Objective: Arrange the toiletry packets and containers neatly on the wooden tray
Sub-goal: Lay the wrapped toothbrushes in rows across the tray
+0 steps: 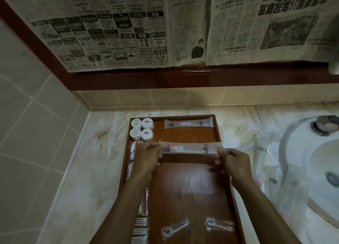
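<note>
A wooden tray (190, 185) lies on the marble counter. Both hands hold a long translucent toothbrush packet (190, 148) level over the tray's upper half: my left hand (146, 156) pinches its left end, my right hand (233, 158) pinches its right end. A second toothbrush packet (189, 124) lies along the tray's far edge. Several round white containers (142, 129) sit in the far left corner. Thin packets (133, 152) line the left side, and two floss-pick packets (175, 227) (219, 223) lie at the near end.
More clear toiletry packets (260, 150) lie loose on the counter right of the tray. A white sink (315, 166) with a metal tap base (324, 125) is at the right. Tiled wall stands on the left, newspaper-covered mirror frame behind.
</note>
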